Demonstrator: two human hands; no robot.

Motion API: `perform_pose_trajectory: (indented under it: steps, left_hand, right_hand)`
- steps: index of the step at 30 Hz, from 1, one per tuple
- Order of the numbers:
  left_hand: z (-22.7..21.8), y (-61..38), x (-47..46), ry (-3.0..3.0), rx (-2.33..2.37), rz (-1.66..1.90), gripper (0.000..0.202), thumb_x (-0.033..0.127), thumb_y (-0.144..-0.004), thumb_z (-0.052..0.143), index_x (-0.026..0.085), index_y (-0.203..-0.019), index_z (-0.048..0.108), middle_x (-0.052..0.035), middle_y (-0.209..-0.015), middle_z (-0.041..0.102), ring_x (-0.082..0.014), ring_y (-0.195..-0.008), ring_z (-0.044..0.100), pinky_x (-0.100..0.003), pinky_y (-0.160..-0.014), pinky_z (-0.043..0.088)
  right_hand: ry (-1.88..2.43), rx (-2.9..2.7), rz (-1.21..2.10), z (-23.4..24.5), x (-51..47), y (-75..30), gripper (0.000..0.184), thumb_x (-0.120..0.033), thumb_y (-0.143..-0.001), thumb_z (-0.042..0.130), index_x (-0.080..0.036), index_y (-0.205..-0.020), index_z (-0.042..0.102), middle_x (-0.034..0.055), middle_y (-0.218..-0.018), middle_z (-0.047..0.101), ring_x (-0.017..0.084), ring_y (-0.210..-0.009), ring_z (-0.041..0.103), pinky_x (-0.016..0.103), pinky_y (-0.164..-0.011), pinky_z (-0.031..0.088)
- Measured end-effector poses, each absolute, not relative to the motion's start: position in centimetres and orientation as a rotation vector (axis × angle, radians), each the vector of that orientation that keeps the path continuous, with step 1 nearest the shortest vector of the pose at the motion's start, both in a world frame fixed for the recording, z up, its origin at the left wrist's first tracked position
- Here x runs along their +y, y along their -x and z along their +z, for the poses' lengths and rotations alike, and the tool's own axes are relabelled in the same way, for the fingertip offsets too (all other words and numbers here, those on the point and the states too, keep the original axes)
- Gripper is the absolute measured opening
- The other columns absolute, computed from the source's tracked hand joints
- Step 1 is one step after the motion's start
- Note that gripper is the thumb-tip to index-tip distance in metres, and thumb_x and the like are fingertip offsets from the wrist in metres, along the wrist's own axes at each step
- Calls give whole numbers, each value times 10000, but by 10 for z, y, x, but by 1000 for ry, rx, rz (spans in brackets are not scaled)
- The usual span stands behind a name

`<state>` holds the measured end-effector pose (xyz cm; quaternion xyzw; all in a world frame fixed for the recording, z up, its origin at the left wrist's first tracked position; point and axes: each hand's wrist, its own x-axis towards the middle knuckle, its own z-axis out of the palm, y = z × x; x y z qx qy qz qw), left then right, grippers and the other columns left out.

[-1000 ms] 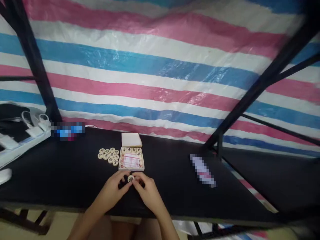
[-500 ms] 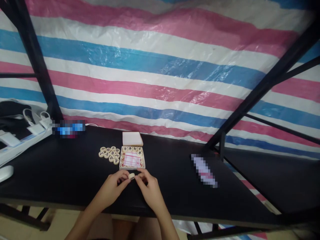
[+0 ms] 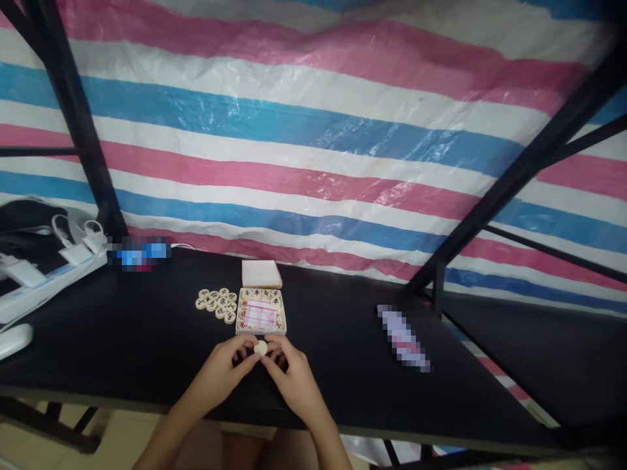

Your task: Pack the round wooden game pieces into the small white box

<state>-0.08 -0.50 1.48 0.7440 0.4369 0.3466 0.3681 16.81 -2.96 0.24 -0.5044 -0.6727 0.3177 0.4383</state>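
Observation:
My left hand [image 3: 223,370] and my right hand [image 3: 289,372] meet over the black table [image 3: 122,352], both pinching one small round cream game piece [image 3: 260,348] between their fingertips. Its blank pale face is turned up. Just beyond my hands lies a small open box [image 3: 261,312] with a red-lined board sheet inside and pieces along its edges. Left of the box sits a cluster of several round pieces [image 3: 216,303] with dark marks. The box's white lid [image 3: 261,274] lies behind it.
A white power strip with plugged chargers [image 3: 44,274] and a white mouse [image 3: 14,339] lie at the far left. Black metal frame bars [image 3: 509,176] rise at the right and left. A striped pink, blue and white tarp [image 3: 313,130] hangs behind the table.
The piece between my fingers has been turned over: a marked face showed a second ago, now a blank pale face shows. My hands stayed in place.

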Motion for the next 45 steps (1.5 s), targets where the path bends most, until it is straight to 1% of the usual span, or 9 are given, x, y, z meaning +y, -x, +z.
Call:
perform_pose_trajectory:
  steps: [4, 11, 13, 16, 22, 28, 33, 37, 45]
  left_hand:
    - [9, 1, -1, -1855, 1157, 894, 281, 240, -771, 574, 206, -1048, 606, -7, -834, 696, -148, -690, 598, -233, -631, 458]
    - [10, 0, -1, -1954, 1135, 899, 123, 252, -788, 573, 211, -854, 668, 3, -808, 680, -133, -647, 559, -224, -615, 441]
    - [10, 0, -2, -1949, 1133, 917, 153, 252, -792, 571, 213, -906, 664, -1, -828, 680, -134, -658, 564, -225, -616, 441]
    - [12, 0, -2, -1907, 1136, 912, 238, 300, -804, 575, 215, -1013, 650, -7, -833, 690, -149, -692, 584, -233, -625, 448]
    - [15, -1, -2, -1917, 1133, 835, 215, 265, -780, 594, 206, -970, 674, 0, -818, 705, -147, -667, 583, -227, -614, 443]
    - [16, 0, -4, -1914, 1114, 826, 238, 195, -769, 568, 205, -987, 664, -5, -877, 707, -143, -694, 588, -218, -644, 452]
    - [15, 1, -5, -1935, 1111, 863, 260, 198, -782, 556, 206, -1022, 656, -10, -873, 701, -142, -695, 585, -223, -645, 454]
    - [13, 2, -4, -1951, 1151, 857, 196, 225, -786, 563, 206, -946, 675, 0, -769, 684, -143, -654, 577, -225, -607, 443]
    - [9, 3, -4, -1984, 999, 972, 128, 193, -797, 552, 203, -798, 679, -48, -926, 684, -175, -823, 623, -247, -678, 493]
  right_hand:
    - [1250, -1696, 775, 1, -29, -168, 260, -152, -806, 573, -222, -1055, 596, 2, -898, 670, 125, -709, 589, 219, -658, 451]
    - [1282, -1726, 690, 5, -30, -169, 139, -221, -847, 548, -204, -940, 650, 6, -782, 607, 129, -681, 559, 215, -631, 439]
    - [1263, -1722, 705, 5, -30, -169, 132, -213, -856, 530, -205, -931, 639, -5, -743, 601, 128, -669, 559, 211, -631, 436]
    - [1218, -1697, 746, 5, -31, -170, 138, -211, -869, 506, -212, -944, 622, 5, -813, 643, 138, -740, 595, 216, -669, 446]
    - [1172, -1712, 758, 7, -33, -168, 132, -180, -839, 512, -213, -923, 609, 15, -871, 662, 144, -767, 614, 236, -696, 472]
    - [1217, -1665, 809, 7, -32, -167, 200, -212, -836, 547, -207, -1033, 585, 25, -892, 684, 145, -759, 628, 240, -693, 482]
    - [1225, -1698, 793, 5, -31, -167, 117, -186, -835, 534, -207, -920, 611, 9, -847, 670, 137, -736, 620, 226, -664, 473]
    - [1262, -1708, 730, 3, -30, -167, 84, -143, -802, 547, -201, -841, 592, -4, -783, 623, 129, -696, 591, 218, -630, 459]
    - [1149, -1815, 523, 4, -35, -167, 141, -117, -822, 513, -217, -846, 609, 41, -929, 628, 167, -893, 590, 265, -754, 477]
